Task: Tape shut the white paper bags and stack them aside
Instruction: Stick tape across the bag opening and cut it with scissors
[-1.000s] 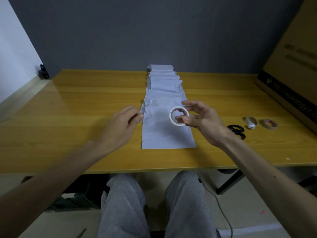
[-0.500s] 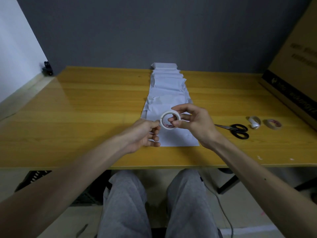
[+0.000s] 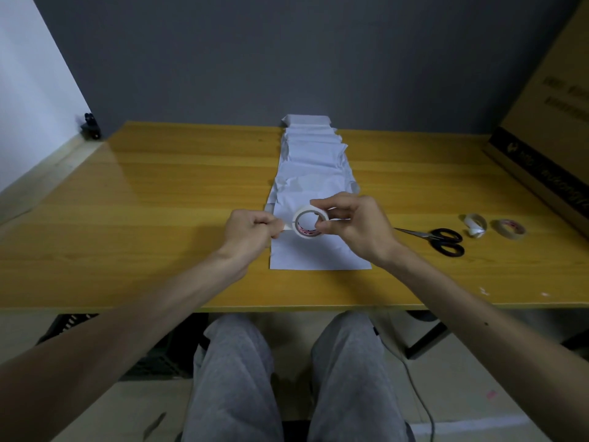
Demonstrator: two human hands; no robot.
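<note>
Hands: right (image 3: 357, 228) grips tape roll (image 3: 310, 223), left (image 3: 251, 232) pinches tape end.

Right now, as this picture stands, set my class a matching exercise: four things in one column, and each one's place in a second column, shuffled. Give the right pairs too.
Things
1. white tape roll
2. scissors
3. paper bags
4. cardboard box

Places
A. in a row down the middle of the table
B. at the table's far right edge
C. held in the right hand
D. flat on the table, right of the bags

Pairs: 1-C, 2-D, 3-A, 4-B
</note>
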